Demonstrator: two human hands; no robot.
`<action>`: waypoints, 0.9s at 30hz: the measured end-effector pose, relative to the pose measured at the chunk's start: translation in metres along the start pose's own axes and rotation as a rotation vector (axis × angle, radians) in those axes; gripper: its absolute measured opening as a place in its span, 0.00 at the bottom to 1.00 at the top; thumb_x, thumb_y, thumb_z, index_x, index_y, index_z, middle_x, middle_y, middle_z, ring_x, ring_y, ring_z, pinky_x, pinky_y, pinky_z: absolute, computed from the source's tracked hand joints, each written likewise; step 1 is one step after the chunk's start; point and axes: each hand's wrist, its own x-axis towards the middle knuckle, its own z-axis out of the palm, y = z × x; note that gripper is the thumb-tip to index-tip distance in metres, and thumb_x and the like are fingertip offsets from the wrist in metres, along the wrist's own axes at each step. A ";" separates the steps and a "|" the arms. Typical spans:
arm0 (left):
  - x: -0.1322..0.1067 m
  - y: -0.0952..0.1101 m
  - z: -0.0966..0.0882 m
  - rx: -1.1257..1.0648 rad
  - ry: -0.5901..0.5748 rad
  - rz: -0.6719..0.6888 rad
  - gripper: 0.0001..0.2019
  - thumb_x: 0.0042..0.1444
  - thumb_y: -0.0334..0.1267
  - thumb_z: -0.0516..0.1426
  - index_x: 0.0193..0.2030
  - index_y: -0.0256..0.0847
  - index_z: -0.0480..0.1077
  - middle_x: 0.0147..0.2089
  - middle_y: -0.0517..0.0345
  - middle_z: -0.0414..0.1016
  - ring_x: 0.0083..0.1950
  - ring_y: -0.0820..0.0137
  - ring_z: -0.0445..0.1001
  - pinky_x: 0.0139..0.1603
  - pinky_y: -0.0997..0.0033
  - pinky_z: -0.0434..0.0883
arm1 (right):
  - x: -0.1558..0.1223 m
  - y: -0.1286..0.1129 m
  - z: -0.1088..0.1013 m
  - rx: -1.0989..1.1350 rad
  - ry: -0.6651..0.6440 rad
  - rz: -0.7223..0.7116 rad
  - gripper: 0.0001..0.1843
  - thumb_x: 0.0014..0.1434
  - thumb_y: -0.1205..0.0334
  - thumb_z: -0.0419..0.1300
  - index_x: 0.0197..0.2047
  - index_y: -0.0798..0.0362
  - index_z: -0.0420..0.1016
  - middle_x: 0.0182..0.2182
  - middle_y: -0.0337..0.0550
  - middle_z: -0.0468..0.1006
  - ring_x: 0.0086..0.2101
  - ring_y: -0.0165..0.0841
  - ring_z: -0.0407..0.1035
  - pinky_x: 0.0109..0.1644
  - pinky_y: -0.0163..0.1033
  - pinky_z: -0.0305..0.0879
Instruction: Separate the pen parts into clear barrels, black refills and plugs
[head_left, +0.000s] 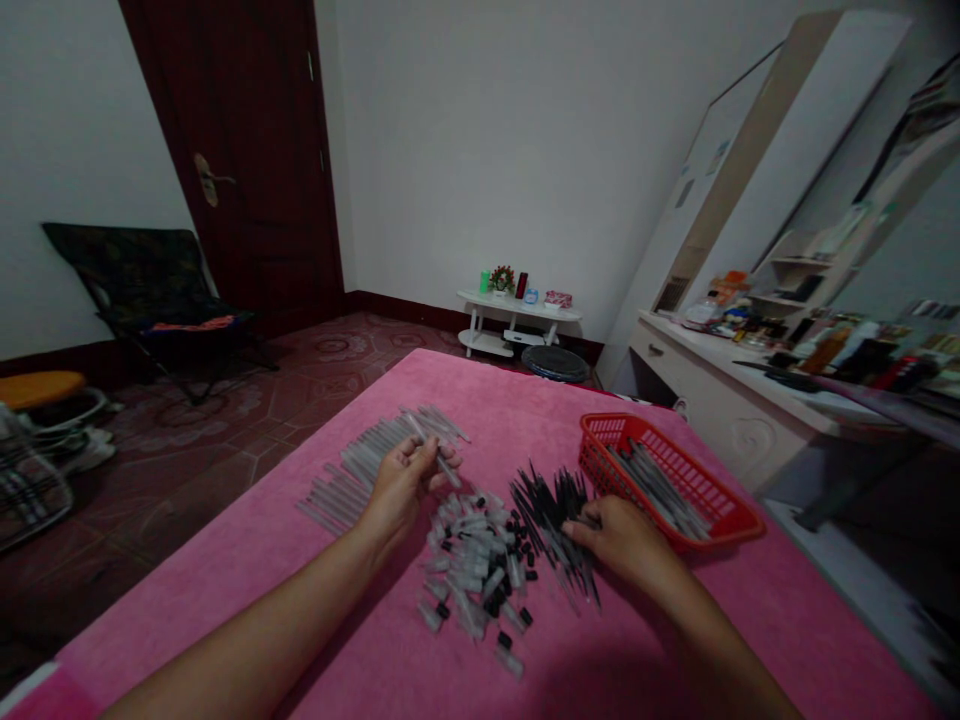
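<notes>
My left hand (409, 475) is closed in a pinch around a clear pen barrel (450, 470), held slantwise just above the cloth. Beside it lie rows of similar translucent barrels (367, 450). At the right edge of a loose heap of thin dark pen refills (547, 500), my right hand (615, 535) has thumb and fingers pinched on refill ends; how many it grips is hidden. Between the hands is a scattered heap of clear pen caps and small black plugs (480, 560).
A red plastic basket (667, 450) holding finished-looking grey sticks (664, 490) stands right of the refills. Everything lies on a pink cloth-covered table (337, 620). A dressing table (720, 380) is close on the right, a folding chair (150, 280) at the left, a low white stand (517, 308) behind.
</notes>
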 end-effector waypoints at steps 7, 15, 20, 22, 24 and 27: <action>0.015 0.025 -0.008 0.212 0.019 0.204 0.15 0.44 0.43 0.65 0.37 0.35 0.74 0.34 0.52 0.78 0.36 0.68 0.77 0.36 0.74 0.73 | -0.001 -0.009 -0.006 0.191 0.038 -0.052 0.16 0.51 0.55 0.58 0.17 0.54 0.66 0.17 0.39 0.67 0.21 0.30 0.60 0.26 0.35 0.47; -0.001 0.019 0.003 0.204 -0.145 0.133 0.15 0.47 0.39 0.64 0.42 0.37 0.73 0.32 0.53 0.77 0.31 0.69 0.76 0.31 0.74 0.72 | -0.012 -0.037 0.019 0.580 -0.108 -0.194 0.07 0.49 0.67 0.56 0.30 0.57 0.74 0.24 0.39 0.74 0.26 0.30 0.65 0.29 0.32 0.56; -0.016 -0.003 -0.006 0.038 -0.107 -0.097 0.16 0.49 0.38 0.62 0.45 0.38 0.68 0.28 0.58 0.74 0.23 0.72 0.73 0.23 0.75 0.70 | -0.021 -0.063 0.038 0.509 -0.030 -0.263 0.08 0.50 0.70 0.55 0.32 0.56 0.76 0.25 0.38 0.73 0.26 0.29 0.65 0.29 0.32 0.55; -0.022 -0.012 -0.014 -0.033 -0.101 -0.107 0.16 0.50 0.37 0.61 0.46 0.39 0.67 0.27 0.59 0.73 0.23 0.74 0.72 0.24 0.75 0.69 | -0.022 -0.075 0.045 0.431 0.009 -0.318 0.08 0.50 0.71 0.56 0.30 0.55 0.76 0.25 0.39 0.74 0.28 0.30 0.65 0.31 0.32 0.56; -0.029 -0.019 -0.022 -0.048 -0.103 -0.106 0.16 0.50 0.37 0.62 0.46 0.38 0.68 0.27 0.59 0.73 0.24 0.74 0.72 0.25 0.76 0.69 | -0.022 -0.087 0.049 0.370 0.039 -0.350 0.07 0.50 0.72 0.58 0.31 0.54 0.76 0.28 0.40 0.75 0.31 0.31 0.67 0.34 0.33 0.57; -0.035 -0.024 -0.030 -0.034 -0.085 -0.094 0.18 0.47 0.39 0.64 0.46 0.38 0.68 0.27 0.59 0.73 0.24 0.74 0.72 0.26 0.75 0.70 | -0.025 -0.105 0.037 0.357 0.142 -0.347 0.11 0.47 0.72 0.62 0.36 0.53 0.77 0.35 0.44 0.75 0.35 0.33 0.67 0.38 0.35 0.60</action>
